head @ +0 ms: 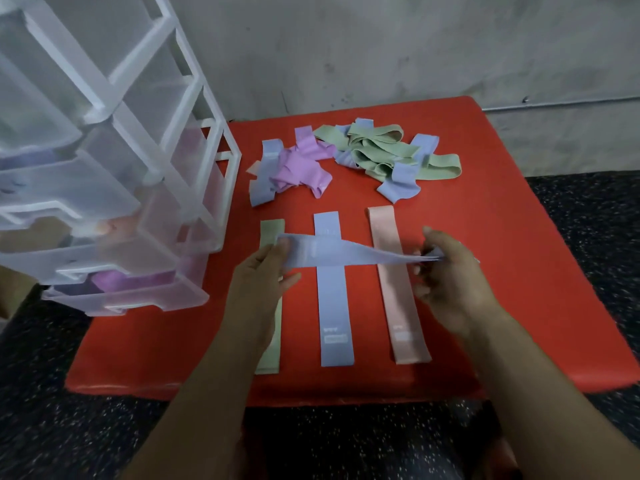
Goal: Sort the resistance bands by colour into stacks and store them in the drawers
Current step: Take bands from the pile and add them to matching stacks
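Note:
I hold a blue band [341, 253] stretched sideways above the red mat [502, 254]. My left hand [263, 275] pinches its left end and my right hand [446, 271] pinches its twisted right end. Under it three bands lie flat and parallel: a green band [273, 341] partly under my left arm, a blue band [334, 306] and a pink band [398, 292]. At the back of the mat sit two loose piles: purple and blue bands [294, 168] on the left, green and blue bands [381, 152] on the right.
A translucent plastic drawer unit [114, 188] stands at the mat's left edge, its lower drawers pulled out; the bottom drawer [131, 289] holds purple bands. A grey wall rises behind the mat. Dark speckled floor surrounds it.

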